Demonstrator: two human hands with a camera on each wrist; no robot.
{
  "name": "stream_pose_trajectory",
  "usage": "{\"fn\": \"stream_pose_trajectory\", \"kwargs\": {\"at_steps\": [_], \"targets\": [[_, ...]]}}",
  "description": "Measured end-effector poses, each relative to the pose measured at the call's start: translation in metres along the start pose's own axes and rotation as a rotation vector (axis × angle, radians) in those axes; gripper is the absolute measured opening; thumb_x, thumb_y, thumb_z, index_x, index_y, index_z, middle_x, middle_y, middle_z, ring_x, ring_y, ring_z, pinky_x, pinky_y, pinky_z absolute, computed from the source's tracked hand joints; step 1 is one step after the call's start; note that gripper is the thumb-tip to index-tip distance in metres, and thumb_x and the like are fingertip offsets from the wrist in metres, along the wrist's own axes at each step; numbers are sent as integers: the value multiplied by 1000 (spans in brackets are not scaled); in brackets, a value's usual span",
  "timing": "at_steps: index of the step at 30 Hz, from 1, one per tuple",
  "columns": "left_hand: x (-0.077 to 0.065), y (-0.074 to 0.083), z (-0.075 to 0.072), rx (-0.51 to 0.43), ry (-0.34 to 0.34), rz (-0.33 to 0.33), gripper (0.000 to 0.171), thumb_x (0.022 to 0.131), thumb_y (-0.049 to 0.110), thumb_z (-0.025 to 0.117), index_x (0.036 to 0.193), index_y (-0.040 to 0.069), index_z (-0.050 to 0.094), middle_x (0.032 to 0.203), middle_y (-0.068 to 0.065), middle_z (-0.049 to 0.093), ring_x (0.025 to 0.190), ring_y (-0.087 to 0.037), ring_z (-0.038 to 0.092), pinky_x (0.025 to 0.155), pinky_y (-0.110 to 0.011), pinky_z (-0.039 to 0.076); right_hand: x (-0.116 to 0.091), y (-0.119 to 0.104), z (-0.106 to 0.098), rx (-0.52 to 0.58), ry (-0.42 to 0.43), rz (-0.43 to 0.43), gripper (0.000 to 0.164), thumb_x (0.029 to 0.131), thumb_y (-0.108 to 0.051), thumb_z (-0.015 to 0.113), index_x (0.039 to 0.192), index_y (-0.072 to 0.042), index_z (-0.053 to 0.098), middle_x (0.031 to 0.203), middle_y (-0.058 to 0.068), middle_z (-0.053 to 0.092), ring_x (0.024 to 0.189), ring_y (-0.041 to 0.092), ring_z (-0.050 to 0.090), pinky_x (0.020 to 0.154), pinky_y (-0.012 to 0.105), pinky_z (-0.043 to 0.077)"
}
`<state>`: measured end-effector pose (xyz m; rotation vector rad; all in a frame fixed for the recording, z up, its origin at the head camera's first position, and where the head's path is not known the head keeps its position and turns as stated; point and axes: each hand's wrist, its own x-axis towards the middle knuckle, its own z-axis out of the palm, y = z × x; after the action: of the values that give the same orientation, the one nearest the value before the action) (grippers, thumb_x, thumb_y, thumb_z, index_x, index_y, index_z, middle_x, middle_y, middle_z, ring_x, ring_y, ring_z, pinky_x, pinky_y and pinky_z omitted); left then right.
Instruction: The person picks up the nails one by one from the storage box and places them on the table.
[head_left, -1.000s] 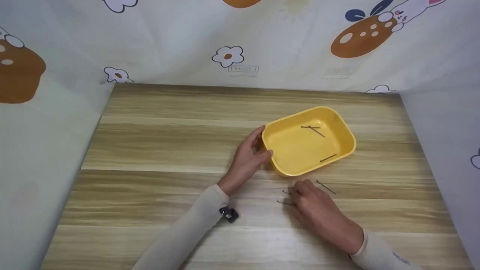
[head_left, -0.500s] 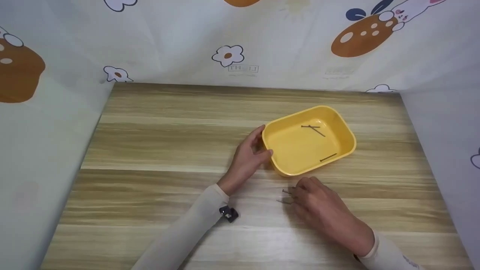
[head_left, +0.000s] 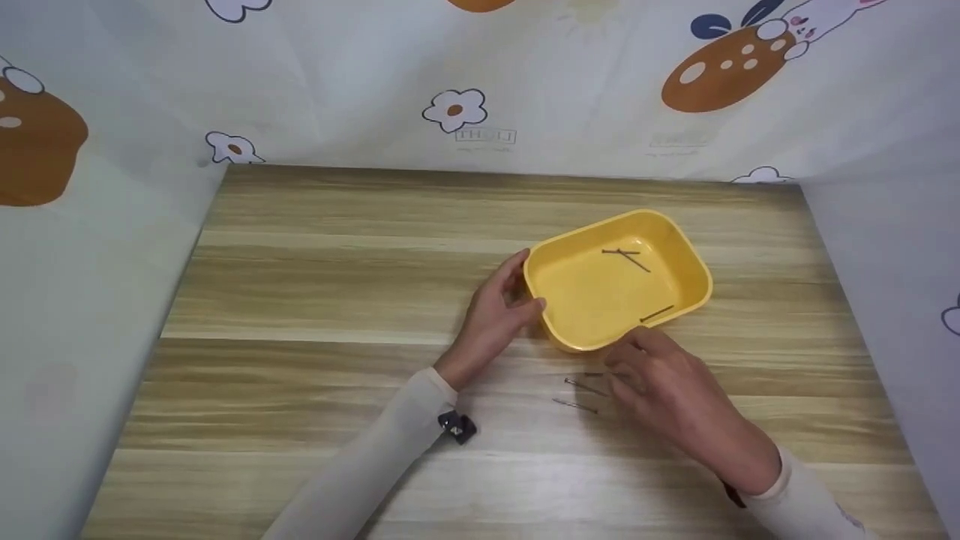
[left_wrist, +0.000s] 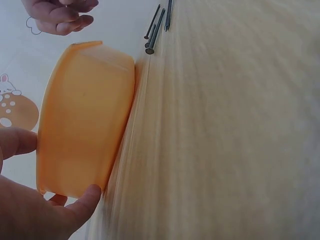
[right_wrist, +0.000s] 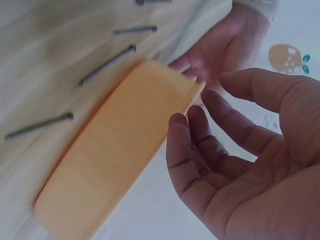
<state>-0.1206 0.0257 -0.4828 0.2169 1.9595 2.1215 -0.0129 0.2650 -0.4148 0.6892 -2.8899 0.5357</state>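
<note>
A yellow plastic tray (head_left: 592,300) stands at the right of the wooden table, with three nails inside, one being a nail (head_left: 657,313) by the near wall. My left hand (head_left: 491,326) grips its left end; the left wrist view shows the thumb (left_wrist: 86,204) against the outer wall. Beside the tray's near edge hovers my right hand (head_left: 686,394), its fingers loosely curled. In the right wrist view a gap shows between its thumb and index finger, and no nail is visible there. Several loose nails lie in front of the tray, among them a nail (head_left: 575,406) and another nail (right_wrist: 40,125).
The wood-grain table (head_left: 322,300) extends left of the tray. White patterned sheeting (head_left: 337,90) rises along its back and both sides. A small black device (head_left: 457,427) sits on the left sleeve.
My right hand has moved up and to the right, off the loose nails and up to the tray's near edge, uncovering more of them. The left hand and tray have stayed put.
</note>
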Motion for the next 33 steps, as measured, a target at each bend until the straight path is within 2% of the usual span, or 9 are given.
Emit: {"fn": "stream_pose_trajectory", "kwargs": {"at_steps": [8,22,33], "targets": [[1,0,0,0,2,-10,81,93,-1,72,168,4,41,160,-19,55,151,-30,51,115,-33,54,4,10,-6,3,43,9,22,83,1,91,99,-11,81,104,0,68,93,15,65,75,39,62],[0,1,1,21,15,-19,81,93,0,74,168,6,43,163,-16,53,151,-28,51,116,-34,53,10,22,-7,38,15,98,12,90,-4,84,100,-10,81,103,1,70,94,16,65,77,41,61],[0,2,0,17,8,-19,80,94,1,73,168,6,42,164,-14,52,152,-27,50,119,-34,51,17,36,-8,53,97,132,12,88,-4,88,98,-4,81,101,5,71,90,21,65,73,41,59]]}}
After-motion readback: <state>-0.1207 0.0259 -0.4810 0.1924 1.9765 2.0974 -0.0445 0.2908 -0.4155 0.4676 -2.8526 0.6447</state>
